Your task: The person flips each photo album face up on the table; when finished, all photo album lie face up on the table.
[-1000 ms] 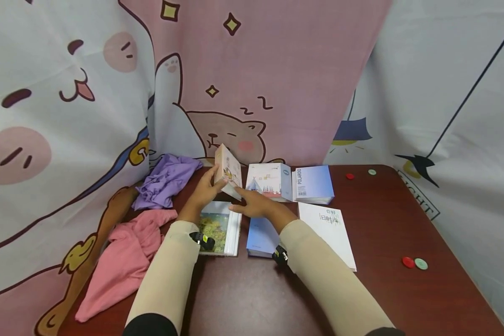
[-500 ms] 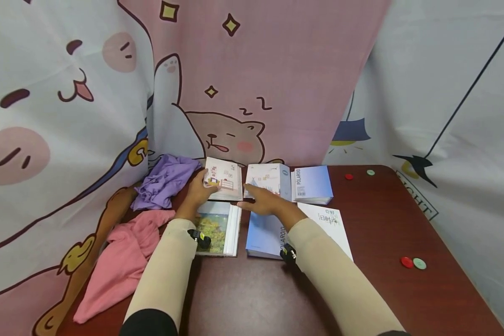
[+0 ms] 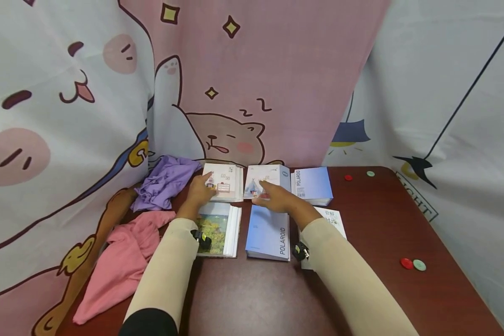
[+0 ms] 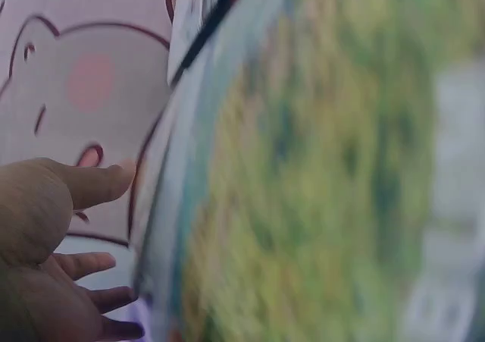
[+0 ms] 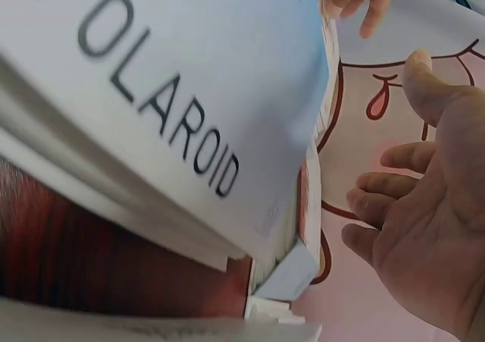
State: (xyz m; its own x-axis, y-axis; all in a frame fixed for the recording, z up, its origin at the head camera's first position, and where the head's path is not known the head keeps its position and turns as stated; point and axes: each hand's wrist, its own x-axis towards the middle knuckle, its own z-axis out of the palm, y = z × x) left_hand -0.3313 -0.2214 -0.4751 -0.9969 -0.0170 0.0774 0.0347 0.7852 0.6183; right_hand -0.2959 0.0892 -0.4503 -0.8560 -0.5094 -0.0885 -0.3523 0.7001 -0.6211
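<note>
My left hand (image 3: pixel 199 193) is at the left edge of a cream photo album (image 3: pixel 231 179) with a small drawing on its cover, lying flat in the back row. In the left wrist view its fingers are spread and hold nothing; whether they touch the album is unclear. Over the front left corner of the middle back album (image 3: pixel 277 175) hovers my right hand (image 3: pixel 279 198), fingers loose and holding nothing. Nearer the body lie an album with a yellow-green landscape cover (image 3: pixel 214 231) and a blue POLAROID album (image 3: pixel 266 233). A white album (image 3: pixel 329 217) is partly hidden by the right forearm.
Another blue POLAROID album (image 3: pixel 312 182) ends the back row on the right. Purple cloth (image 3: pixel 164 182) and pink cloth (image 3: pixel 126 261) lie on the left. Red and pale green buttons (image 3: pixel 407 263) sit on the right of the table (image 3: pixel 369 289). Printed curtains hang behind.
The cream album, tilted up between both hands a second ago, has come down flat in the back row. The right hand has moved right, away from it; the left stays at its left edge.
</note>
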